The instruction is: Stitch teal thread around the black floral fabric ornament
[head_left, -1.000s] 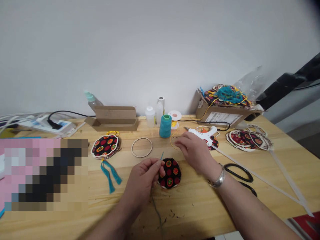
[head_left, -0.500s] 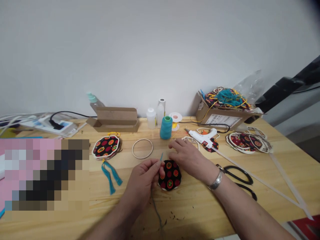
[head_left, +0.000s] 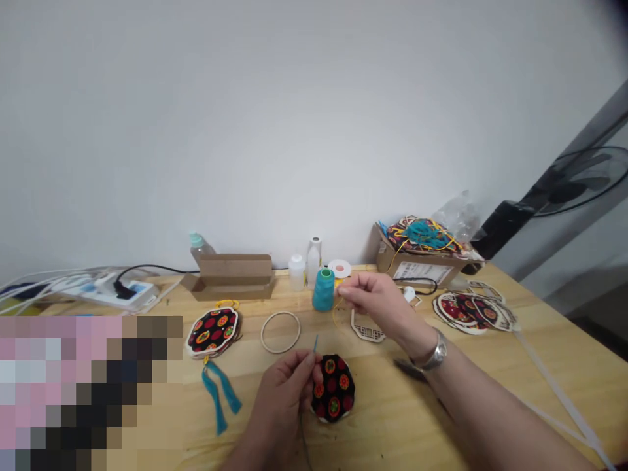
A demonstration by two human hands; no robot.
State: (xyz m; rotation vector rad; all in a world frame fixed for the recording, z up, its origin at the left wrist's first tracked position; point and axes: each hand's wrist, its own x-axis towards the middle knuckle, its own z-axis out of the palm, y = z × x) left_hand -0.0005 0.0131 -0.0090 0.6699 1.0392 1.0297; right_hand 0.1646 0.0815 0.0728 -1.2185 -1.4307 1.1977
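Observation:
My left hand (head_left: 289, 386) is closed in a pinch on a teal thread (head_left: 316, 341). Its short end sticks up above the fingertips and the rest trails down below the hand. Just right of those fingers lies a round black fabric piece (head_left: 338, 392) with red and orange flower motifs. My right hand (head_left: 370, 297) is raised with thumb and forefinger pinched on a thin yellow thread (head_left: 335, 315), beside the teal thread cone (head_left: 324, 291). Behind that hand is a white spool (head_left: 339, 268), partly hidden.
A wooden ring (head_left: 280, 331) and a tasselled fabric ornament (head_left: 213, 332) lie to the left. Scissors (head_left: 409, 371) and a glue gun (head_left: 409, 296) are mostly covered by my right arm. Cardboard boxes stand at back left (head_left: 235, 278) and back right (head_left: 424, 269).
My right hand has moved up and away from the fabric piece to beside the thread cone, and now pinches yellow thread. My left hand keeps its pinch. The view has tilted upward.

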